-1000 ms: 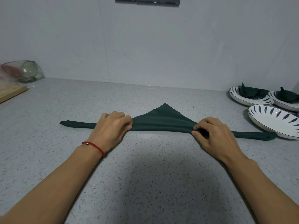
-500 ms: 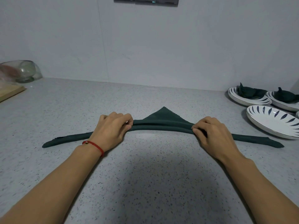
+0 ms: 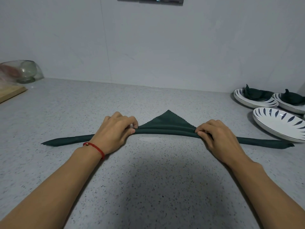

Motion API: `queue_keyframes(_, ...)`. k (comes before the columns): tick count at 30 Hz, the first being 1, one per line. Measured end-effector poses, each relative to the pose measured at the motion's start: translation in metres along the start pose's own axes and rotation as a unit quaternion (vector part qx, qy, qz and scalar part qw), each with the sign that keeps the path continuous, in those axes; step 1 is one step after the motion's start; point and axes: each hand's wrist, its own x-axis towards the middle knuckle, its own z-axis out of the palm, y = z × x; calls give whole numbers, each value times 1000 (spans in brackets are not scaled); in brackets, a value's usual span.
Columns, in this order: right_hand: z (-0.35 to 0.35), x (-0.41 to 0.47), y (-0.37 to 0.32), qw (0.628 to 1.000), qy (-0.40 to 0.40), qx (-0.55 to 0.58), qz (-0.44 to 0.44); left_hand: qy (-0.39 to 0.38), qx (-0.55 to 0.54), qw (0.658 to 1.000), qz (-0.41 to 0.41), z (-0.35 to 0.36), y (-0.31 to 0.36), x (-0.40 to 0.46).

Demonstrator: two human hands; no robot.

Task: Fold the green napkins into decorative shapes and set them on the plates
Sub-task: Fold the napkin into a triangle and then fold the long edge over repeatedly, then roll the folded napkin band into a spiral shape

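Observation:
A dark green napkin lies on the grey speckled counter, rolled into a long band with a small triangle tip pointing away from me. My left hand pinches the roll left of the triangle, my right hand pinches it on the right. The rolled ends trail out past both hands. An empty white plate with blue leaf marks sits at the right. Behind it, two plates each hold a folded green napkin.
A glass bowl and a wooden board stand at the far left by the wall. The counter runs wide in front of me. The napkin's right end lies close to the empty plate's rim.
Both hands have rolled the napkin further away from me, so the triangle tip is smaller. The trailing ends have swung toward me and the roll now bows.

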Motion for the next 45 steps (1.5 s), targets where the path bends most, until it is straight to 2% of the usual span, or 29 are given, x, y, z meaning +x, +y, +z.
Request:
queue_keyframes(5, -3, -2, -2, 1000, -23, -11, -11, 26, 13, 1000, 5, 1, 1, -3)
queue_keyframes(9, -3, 0, -1, 1000, -18, -8, -12, 1, 22, 999, 29, -2, 2, -3)
queue_keyframes(12, -4, 0, -4, 1000, -21, 16, -11, 1, 0, 1000, 17, -4, 4, -1)
queue_keyframes(24, 1, -2, 2, 998, -3, -50, -47, -16, 12, 1000, 13, -8, 9, -5)
queue_keyframes(29, -7, -8, -11, 995, 4, -103, -8, -38, -9, 998, -46, -22, 25, -9)
queue_keyframes(33, 1, -11, -22, 986, -46, -158, 28, -121, -1, 988, -100, -36, 45, -27)
queue_keyframes(36, 13, 27, -37, 980, -79, -175, 55, -189, -46, 969, -151, -46, 61, -32)
queue_keyframes(38, 25, 62, -45, 979, -108, -156, 72, -214, -70, 958, -177, -45, 77, -23)
queue_keyframes(40, 39, 86, -51, 984, -131, -85, 87, -221, -81, 951, -199, -33, 99, -13)
queue_keyframes(45, 50, 83, -60, 981, -106, 46, 155, -187, -139, 934, -272, 2, 134, 13)
